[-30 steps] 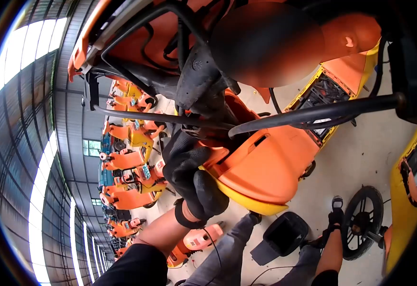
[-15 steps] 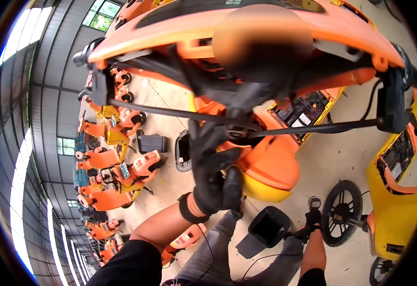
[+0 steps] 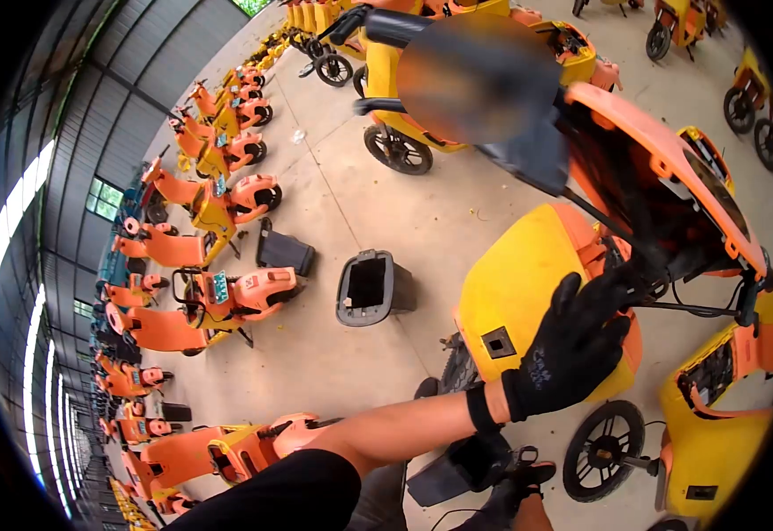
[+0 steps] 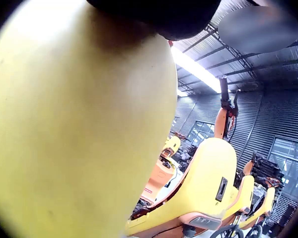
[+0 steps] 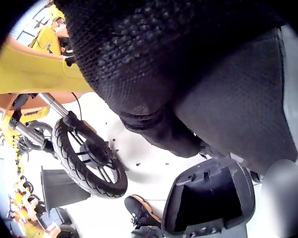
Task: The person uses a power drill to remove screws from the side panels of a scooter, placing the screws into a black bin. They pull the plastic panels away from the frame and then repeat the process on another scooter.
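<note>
A: State the position of the yellow-and-orange scooter point(image 3: 515, 274).
B: Three o'clock in the head view, panel beneath the left hand point(image 3: 572, 350).
A: Left fingers?
B: Apart, thumb spread; contact at the tips cannot be confirmed.
A: Right hand point(image 3: 524, 480)?
B: Six o'clock of the scooter, beside the dark bin point(image 3: 440, 480); finger state cannot be determined.
A: Surroundings?
B: Open black container point(image 3: 398, 290), nine o'clock; spoked wheel point(image 3: 572, 460), five o'clock.

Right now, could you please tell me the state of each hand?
Left hand: open, fingers spread over the scooter's yellow panel.
Right hand: cannot be told; its grip is unclear.
</note>
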Action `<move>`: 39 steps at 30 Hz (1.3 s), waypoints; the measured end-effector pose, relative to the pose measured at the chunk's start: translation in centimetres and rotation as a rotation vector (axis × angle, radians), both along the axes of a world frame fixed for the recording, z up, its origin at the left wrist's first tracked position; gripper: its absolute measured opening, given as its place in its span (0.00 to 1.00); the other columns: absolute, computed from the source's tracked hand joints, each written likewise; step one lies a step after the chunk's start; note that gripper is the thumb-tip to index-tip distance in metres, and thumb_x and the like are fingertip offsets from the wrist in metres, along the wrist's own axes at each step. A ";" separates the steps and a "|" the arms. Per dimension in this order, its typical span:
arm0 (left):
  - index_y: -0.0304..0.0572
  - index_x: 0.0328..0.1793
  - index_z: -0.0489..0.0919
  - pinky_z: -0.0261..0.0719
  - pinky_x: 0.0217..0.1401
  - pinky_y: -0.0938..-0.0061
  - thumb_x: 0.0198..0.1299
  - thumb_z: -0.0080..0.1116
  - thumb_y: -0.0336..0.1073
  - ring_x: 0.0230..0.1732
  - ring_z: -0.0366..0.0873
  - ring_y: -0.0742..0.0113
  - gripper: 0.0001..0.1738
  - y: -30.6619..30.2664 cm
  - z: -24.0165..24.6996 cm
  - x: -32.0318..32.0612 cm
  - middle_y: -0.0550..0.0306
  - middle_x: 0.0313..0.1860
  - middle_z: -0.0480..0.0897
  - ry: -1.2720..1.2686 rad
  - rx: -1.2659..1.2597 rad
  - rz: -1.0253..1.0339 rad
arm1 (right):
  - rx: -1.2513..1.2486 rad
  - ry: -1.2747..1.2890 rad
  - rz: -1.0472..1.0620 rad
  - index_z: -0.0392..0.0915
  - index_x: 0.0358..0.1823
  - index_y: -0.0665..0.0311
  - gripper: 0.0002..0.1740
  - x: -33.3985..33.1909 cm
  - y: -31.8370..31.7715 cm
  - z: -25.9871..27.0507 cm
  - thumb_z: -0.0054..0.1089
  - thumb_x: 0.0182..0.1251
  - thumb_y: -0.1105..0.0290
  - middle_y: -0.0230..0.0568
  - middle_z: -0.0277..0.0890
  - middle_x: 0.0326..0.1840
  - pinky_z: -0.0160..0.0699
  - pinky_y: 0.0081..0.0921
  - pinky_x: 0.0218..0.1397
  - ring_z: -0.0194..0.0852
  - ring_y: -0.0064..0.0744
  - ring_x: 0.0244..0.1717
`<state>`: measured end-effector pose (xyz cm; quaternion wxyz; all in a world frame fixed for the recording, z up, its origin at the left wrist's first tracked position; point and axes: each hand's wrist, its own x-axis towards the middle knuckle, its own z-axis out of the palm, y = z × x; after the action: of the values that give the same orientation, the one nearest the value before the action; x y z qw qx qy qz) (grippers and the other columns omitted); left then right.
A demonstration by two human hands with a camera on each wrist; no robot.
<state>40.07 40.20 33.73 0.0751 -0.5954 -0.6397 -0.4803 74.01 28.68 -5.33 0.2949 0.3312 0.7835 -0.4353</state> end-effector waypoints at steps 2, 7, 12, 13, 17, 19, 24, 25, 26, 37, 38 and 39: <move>0.38 0.49 0.75 0.53 0.66 0.44 0.44 0.59 0.27 0.68 0.60 0.44 0.21 -0.6 0.3 0.3 0.43 0.64 0.67 -0.006 -0.055 0.010 | -0.013 -0.030 -0.020 0.81 0.37 0.61 0.18 0.1 -0.7 1.6 0.59 0.50 0.56 0.48 0.79 0.39 0.74 0.44 0.47 0.77 0.50 0.42; 0.36 0.65 0.66 0.50 0.73 0.57 0.55 0.51 0.29 0.74 0.52 0.51 0.28 -4.3 -1.0 1.6 0.45 0.72 0.58 -0.047 -0.274 -0.058 | -0.014 -0.088 -0.060 0.80 0.39 0.61 0.20 0.0 -2.5 4.7 0.59 0.51 0.54 0.50 0.79 0.41 0.74 0.44 0.49 0.76 0.51 0.44; 0.36 0.65 0.68 0.60 0.69 0.62 0.60 0.48 0.32 0.67 0.64 0.49 0.25 -16.8 -11.6 3.9 0.40 0.65 0.68 -0.425 -0.583 -0.143 | 0.017 -0.136 -0.133 0.79 0.41 0.61 0.22 1.9 -3.7 7.8 0.60 0.51 0.52 0.51 0.78 0.42 0.74 0.43 0.50 0.76 0.51 0.46; 0.36 0.64 0.69 0.65 0.66 0.62 0.61 0.50 0.36 0.64 0.67 0.47 0.25 -20.4 -14.6 3.8 0.39 0.61 0.71 -0.494 -0.753 -0.108 | 0.030 -0.146 -0.153 0.79 0.41 0.62 0.23 2.5 -3.7 8.5 0.60 0.51 0.52 0.51 0.78 0.43 0.74 0.43 0.50 0.76 0.51 0.46; 0.37 0.42 0.78 0.76 0.50 0.60 0.57 0.52 0.49 0.45 0.79 0.47 0.20 -36.3 -23.9 0.2 0.41 0.41 0.81 -0.398 -1.340 -0.098 | 0.069 -0.164 -0.213 0.78 0.43 0.62 0.24 4.6 -3.5 11.1 0.60 0.52 0.50 0.52 0.78 0.44 0.73 0.43 0.51 0.75 0.52 0.47; 0.38 0.40 0.81 0.76 0.50 0.57 0.55 0.53 0.48 0.45 0.79 0.44 0.20 -41.9 -23.7 -0.7 0.40 0.40 0.82 -0.453 -1.516 0.126 | 0.093 -0.168 -0.229 0.78 0.44 0.62 0.25 5.8 -3.2 11.9 0.60 0.52 0.50 0.52 0.78 0.45 0.73 0.43 0.51 0.75 0.52 0.48; 0.48 0.38 0.83 0.76 0.44 0.55 0.62 0.42 0.42 0.40 0.80 0.47 0.17 -49.0 -29.0 -3.0 0.47 0.35 0.83 -0.490 -1.389 -0.127 | 0.071 -0.314 -0.268 0.77 0.46 0.62 0.27 7.5 -4.4 16.0 0.60 0.52 0.48 0.53 0.77 0.46 0.73 0.42 0.52 0.74 0.52 0.50; 0.46 0.38 0.83 0.75 0.43 0.55 0.62 0.42 0.43 0.38 0.80 0.47 0.17 -50.3 -31.5 -2.8 0.46 0.35 0.83 -0.346 -1.355 -0.172 | 0.132 -0.272 -0.232 0.78 0.43 0.63 0.26 8.1 -4.8 15.3 0.60 0.53 0.49 0.53 0.78 0.45 0.73 0.43 0.51 0.75 0.52 0.49; 0.45 0.38 0.83 0.75 0.43 0.55 0.63 0.42 0.42 0.38 0.80 0.47 0.18 -50.0 -32.2 -2.0 0.46 0.35 0.83 -0.283 -1.280 -0.194 | 0.135 -0.185 -0.182 0.78 0.41 0.64 0.23 8.3 -4.7 15.6 0.62 0.52 0.51 0.54 0.78 0.44 0.74 0.44 0.49 0.76 0.53 0.47; 0.38 0.45 0.80 0.75 0.50 0.61 0.56 0.53 0.59 0.47 0.78 0.44 0.29 -36.2 -38.4 17.9 0.37 0.44 0.81 -1.064 -1.396 0.462 | 0.026 0.023 -0.259 0.69 0.17 0.66 0.12 8.4 1.6 13.5 0.62 0.50 0.69 0.40 0.65 0.11 0.63 0.30 0.20 0.67 0.30 0.16; 0.38 0.45 0.80 0.75 0.50 0.61 0.56 0.53 0.59 0.47 0.78 0.44 0.29 -36.1 -39.3 19.6 0.37 0.44 0.81 -1.119 -1.349 0.548 | 0.068 0.047 -0.133 0.69 0.17 0.65 0.12 7.9 2.3 14.0 0.62 0.49 0.70 0.41 0.64 0.11 0.62 0.31 0.20 0.66 0.30 0.15; 0.38 0.45 0.80 0.75 0.49 0.61 0.56 0.53 0.59 0.47 0.78 0.45 0.29 -36.1 -40.2 21.0 0.37 0.44 0.81 -1.164 -1.317 0.619 | 0.083 0.043 -0.045 0.71 0.16 0.63 0.12 8.6 2.9 13.3 0.62 0.49 0.66 0.42 0.67 0.13 0.64 0.34 0.22 0.69 0.36 0.18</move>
<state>61.03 4.07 -6.46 -0.4855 0.0138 -0.8505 -0.2020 82.66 31.55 8.02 0.2541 0.3511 0.7993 -0.4162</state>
